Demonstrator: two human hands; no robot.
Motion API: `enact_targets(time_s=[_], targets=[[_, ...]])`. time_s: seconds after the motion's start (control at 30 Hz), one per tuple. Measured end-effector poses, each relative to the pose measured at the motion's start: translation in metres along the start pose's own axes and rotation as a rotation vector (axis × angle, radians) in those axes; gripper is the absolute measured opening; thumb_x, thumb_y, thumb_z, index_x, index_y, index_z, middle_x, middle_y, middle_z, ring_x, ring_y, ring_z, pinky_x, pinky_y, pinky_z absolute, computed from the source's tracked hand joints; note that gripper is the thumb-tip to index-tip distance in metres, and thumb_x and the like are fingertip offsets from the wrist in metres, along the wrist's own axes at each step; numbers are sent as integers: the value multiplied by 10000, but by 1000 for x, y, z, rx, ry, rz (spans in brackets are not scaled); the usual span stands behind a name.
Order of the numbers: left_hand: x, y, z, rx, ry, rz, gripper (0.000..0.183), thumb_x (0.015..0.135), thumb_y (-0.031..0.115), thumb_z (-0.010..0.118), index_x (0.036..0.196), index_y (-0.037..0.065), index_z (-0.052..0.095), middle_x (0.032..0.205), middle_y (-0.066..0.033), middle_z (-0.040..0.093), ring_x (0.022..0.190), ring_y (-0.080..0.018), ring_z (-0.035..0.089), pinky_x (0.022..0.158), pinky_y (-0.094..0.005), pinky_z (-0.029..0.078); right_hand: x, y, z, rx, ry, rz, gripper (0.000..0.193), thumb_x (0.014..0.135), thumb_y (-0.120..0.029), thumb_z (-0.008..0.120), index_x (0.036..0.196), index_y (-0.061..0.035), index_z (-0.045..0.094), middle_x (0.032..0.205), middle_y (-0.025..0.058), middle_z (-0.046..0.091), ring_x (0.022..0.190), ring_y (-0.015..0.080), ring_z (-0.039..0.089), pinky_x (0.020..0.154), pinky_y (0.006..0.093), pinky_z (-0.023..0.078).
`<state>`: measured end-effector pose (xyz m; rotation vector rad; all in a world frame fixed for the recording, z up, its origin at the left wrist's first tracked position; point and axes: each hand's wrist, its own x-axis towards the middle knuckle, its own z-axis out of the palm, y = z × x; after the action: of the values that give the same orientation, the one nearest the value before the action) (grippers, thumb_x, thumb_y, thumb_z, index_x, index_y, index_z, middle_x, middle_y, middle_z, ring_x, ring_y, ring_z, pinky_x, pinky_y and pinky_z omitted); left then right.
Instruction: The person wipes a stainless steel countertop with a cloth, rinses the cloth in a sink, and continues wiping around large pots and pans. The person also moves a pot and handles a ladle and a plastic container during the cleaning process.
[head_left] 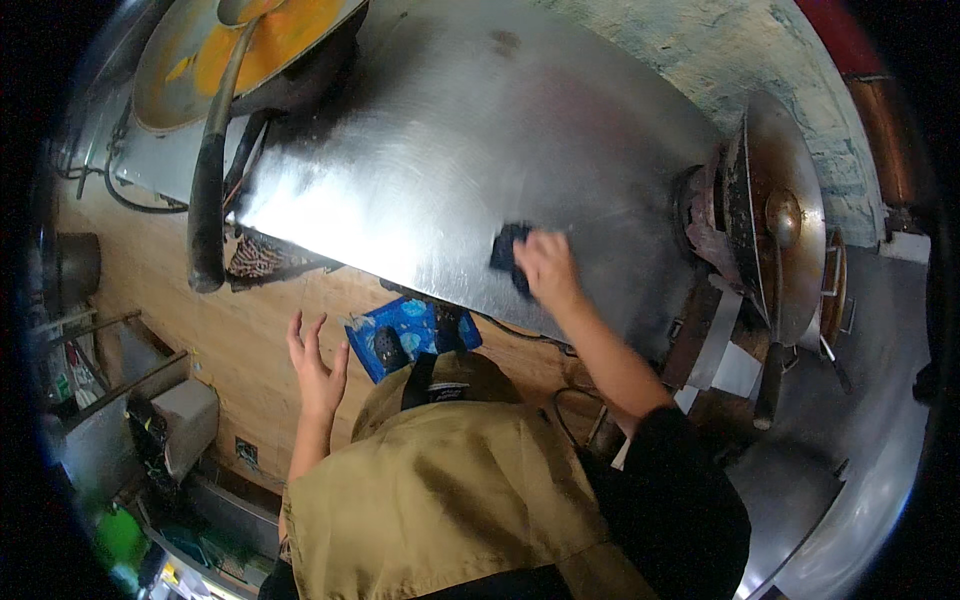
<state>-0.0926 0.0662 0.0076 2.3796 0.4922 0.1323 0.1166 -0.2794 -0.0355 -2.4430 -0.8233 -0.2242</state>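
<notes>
My right hand point(546, 268) is closed on a dark cloth point(511, 262), pressed against the bare steel counter point(420, 180) near its front edge. The cloth is bunched, and its far side spreads out past my fingertips. My left hand point(318, 370) hangs in the air in front of the counter, over the floor. Its fingers are spread and nothing is in them. Light glares off the counter's left part, and a brownish stain marks its far side.
At the far left, a wok point(160, 75) holds orange liquid; its ladle's dark handle point(207, 215) juts over the counter's front. Another wok point(750, 190) with a ladle point(783, 220) stands tilted at the right. A blue patterned mat point(368, 335) lies on the wooden floor point(270, 320).
</notes>
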Motion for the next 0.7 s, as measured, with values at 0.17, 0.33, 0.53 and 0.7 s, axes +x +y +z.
enact_targets(time_s=[0.17, 0.33, 0.53, 0.7], targets=[[-4, 8, 14, 1, -51, 47, 469, 840, 143, 683, 1282, 98, 530, 1470, -231, 284, 1349, -418, 304, 1071, -492, 316, 112, 27, 47, -99, 213, 196, 127, 846, -142, 604, 930, -97, 688, 1002, 105, 626, 955, 323, 539, 826, 432, 448], [6, 15, 17, -30, -120, 105, 477, 838, 132, 681, 1288, 96, 526, 1463, -230, 296, 1354, -416, 302, 1081, -492, 309, -3, -42, 42, 22, 125, 97, 199, 849, -155, 597, 1019, -102, 684, 1059, 95, 604, 986, 309, 541, 862, 433, 449], [29, 15, 10, 45, -154, 217, 481, 833, 131, 690, 1281, 86, 522, 1463, -218, 302, 1348, -418, 312, 1077, -491, 320, -153, -31, -45, -277, 183, 696, 347, 784, -29, 648, 1125, -79, 609, 1115, 145, 566, 1061, 354, 516, 911, 447, 428], [44, 32, 18, 15, -223, 282, 473, 830, 122, 691, 1272, 95, 525, 1463, -224, 297, 1341, -423, 319, 1078, -489, 319, -143, 44, -69, -481, 258, 917, 432, 906, -95, 529, 1329, -42, 459, 1419, 164, 418, 1333, 366, 346, 1096, 472, 286]])
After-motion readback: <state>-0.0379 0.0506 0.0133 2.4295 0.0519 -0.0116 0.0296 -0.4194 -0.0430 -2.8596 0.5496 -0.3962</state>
